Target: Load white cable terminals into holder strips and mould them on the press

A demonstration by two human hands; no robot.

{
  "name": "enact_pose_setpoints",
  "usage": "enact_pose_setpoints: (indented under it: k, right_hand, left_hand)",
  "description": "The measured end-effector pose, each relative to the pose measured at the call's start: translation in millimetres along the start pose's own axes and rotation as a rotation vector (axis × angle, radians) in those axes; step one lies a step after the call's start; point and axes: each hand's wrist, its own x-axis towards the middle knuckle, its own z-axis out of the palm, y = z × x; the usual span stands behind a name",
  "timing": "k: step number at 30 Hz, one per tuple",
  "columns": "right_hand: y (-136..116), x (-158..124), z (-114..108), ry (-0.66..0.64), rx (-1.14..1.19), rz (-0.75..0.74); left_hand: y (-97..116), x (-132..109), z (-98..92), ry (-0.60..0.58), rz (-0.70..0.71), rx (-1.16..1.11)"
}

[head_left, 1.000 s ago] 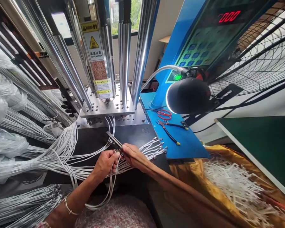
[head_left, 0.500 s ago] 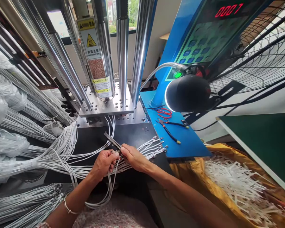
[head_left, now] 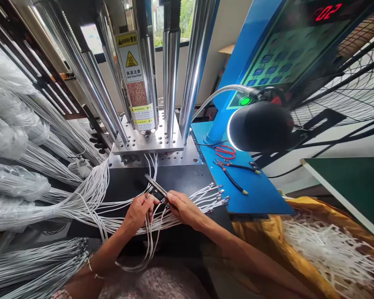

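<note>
My right hand is closed round the near end of a narrow dark metal bar with notched edges, tilted up to the left. Close beside it, my left hand pinches a white cable, its fingers at the bar's near end. A few cables loop down below both hands. Beneath them a bundle of white cables crosses the black work surface, with metal connector ends on the right. Exactly how the cable end meets the bar is hidden by my fingers.
Behind the hands stands a press with a steel plate, cables running out under it. Cutting pliers and red-handled scissors lie on the blue base. A lamp hangs at right; wrapped cable bundles fill the left.
The view has shifted, so the scene sits further right. My hands stay together at the bar; the left fingers have moved slightly along its near end. The red display reads differently.
</note>
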Motion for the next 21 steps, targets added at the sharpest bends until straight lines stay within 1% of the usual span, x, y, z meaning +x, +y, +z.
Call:
enact_pose_setpoints:
  k: [6, 13, 16, 21]
  right_hand:
    - [-2.7, -2.9, -1.2, -0.039, -0.008, 0.0]
    - [-4.0, -3.4, -0.8, -0.03, -0.001, -0.01]
    - [-4.4, -3.3, -1.6, -0.036, -0.032, -0.026]
    - [-7.2, -3.3, -1.4, -0.044, -0.148, -0.05]
  left_hand:
    - [-3.0, 0.8, 6.6, 0.012, -0.009, -0.06]
    - [-2.9, 1.5, 1.7, -0.012, 0.007, -0.059]
    - [-4.0, 2.4, 0.9, -0.027, 0.017, -0.068]
    - [-8.3, 3.5, 0.6, 0.003, 0.038, -0.089]
